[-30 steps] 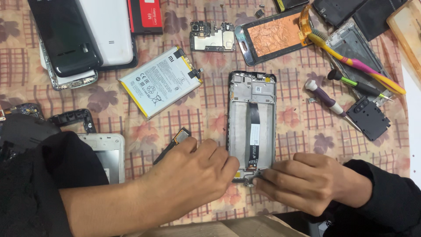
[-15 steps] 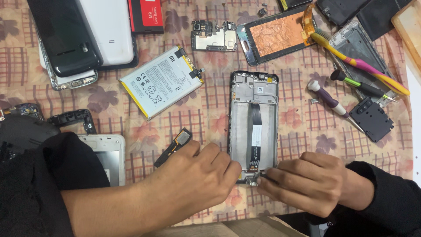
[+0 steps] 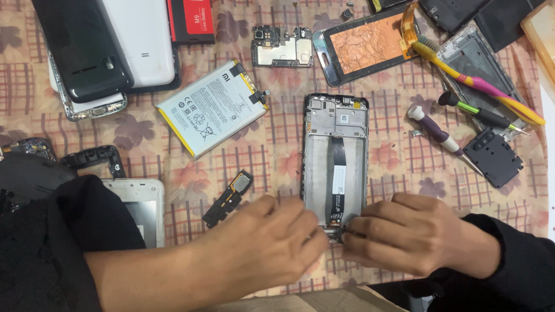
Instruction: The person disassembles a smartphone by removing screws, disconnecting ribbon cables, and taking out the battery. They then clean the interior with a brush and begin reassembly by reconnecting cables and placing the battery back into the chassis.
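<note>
**Both hands at the bottom end of an opened phone frame**

An opened phone frame [image 3: 336, 162] lies flat on the patterned cloth [image 3: 277, 133], near the middle, its long side pointing away from the person. Inside it a black flex cable [image 3: 337, 173] runs down the middle. The left hand [image 3: 260, 245] and the right hand [image 3: 413, 234] meet at the near end of the frame, one on each side. The fingertips of both hands are pinched close together around a small part at the bottom edge, but this part is too small and too hidden to say what it is or which hand really holds it.

Just left of the left hand lies a small black speaker module [image 3: 228, 198]. Further up on the left lies a flat battery [image 3: 211, 107] with a yellow edge, well apart from the frame. A bare circuit board [image 3: 281, 46] rests above the frame. To the right are a purple-handled screwdriver [image 3: 442, 137], a green-handled screwdriver [image 3: 480, 114], a pink and yellow toothbrush [image 3: 480, 84] and a small black cover plate [image 3: 492, 156].
</note>
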